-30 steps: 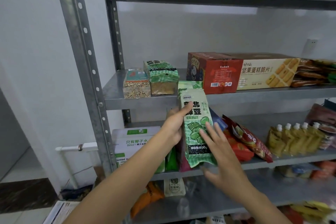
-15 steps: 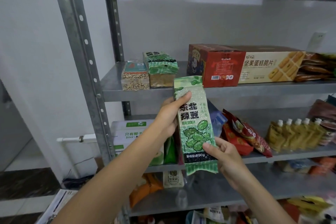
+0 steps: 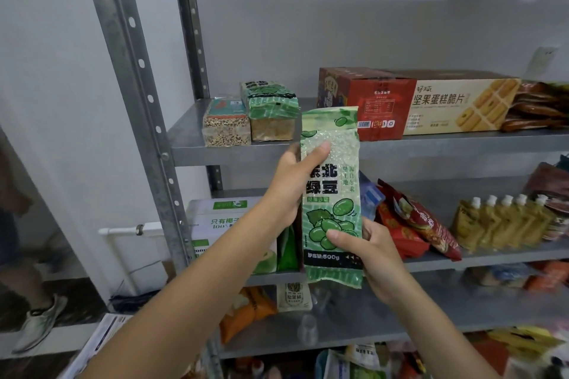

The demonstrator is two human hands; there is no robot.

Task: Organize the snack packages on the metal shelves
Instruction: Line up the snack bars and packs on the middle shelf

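Observation:
A tall green mung-bean pack is held upright in front of the metal shelves. My left hand grips its upper left edge, thumb across the front. My right hand holds its lower right part, thumb on the printed beans. The pack's top reaches the front lip of the upper shelf. A similar green pack and a grain block lie on that shelf's left end.
A red box and a long beige biscuit box fill the upper shelf's right. Below stand a white carton, red snack bags and yellow pouches. A person's leg and shoe are at the left.
Both hands have lifted the green pack up off the middle shelf toward the upper shelf's edge. My right hand went from flat fingers on its front to gripping its lower part.

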